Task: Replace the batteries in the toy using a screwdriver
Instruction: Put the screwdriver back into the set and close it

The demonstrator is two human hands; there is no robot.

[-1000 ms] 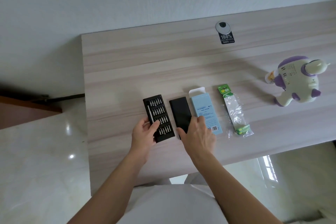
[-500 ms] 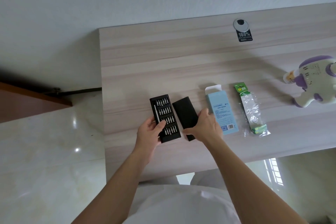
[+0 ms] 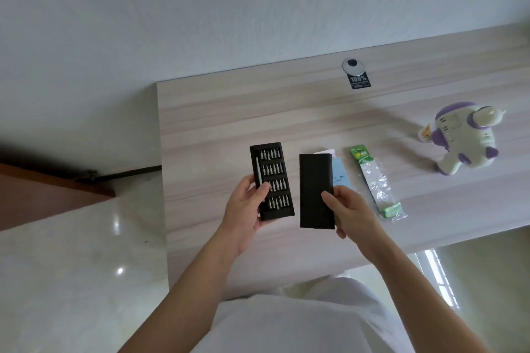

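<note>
Half a second ago the black cover (image 3: 316, 190) lay slanted right beside the bit tray (image 3: 272, 180); now it is lifted, stands straight, sits apart from the tray with a gap between them, and hides most of the blue box (image 3: 339, 173); the toy has come fully back into the picture.

Nearest, a white shirt (image 3: 301, 321) fills the bottom; two bare arms reach up from it over the tabletop (image 3: 215, 117).

The left hand (image 3: 243, 212) holds the tray from its left side; the grip is closed on it, fingers curled under, thumb lying across the top near the thin silver driver in the left slot; the tray is a flat black rectangle with four rows of small shiny bits.

The right hand (image 3: 351, 209) holds the cover at its lower right edge; the grip is closed, thumb on the front, fingers behind; the cover is a plain, dull black rectangle.

Farther right lies the battery pack (image 3: 377, 183), long, clear, crinkly plastic with green ends, flat on the pale striped wood.

Farther still, well apart on the right, the toy (image 3: 461, 139) lies on the tabletop; it is round, smooth, cream plastic with purple parts.

At the far edge sits a round silver cap (image 3: 352, 66) with a black sticker (image 3: 360, 82) touching it.
</note>
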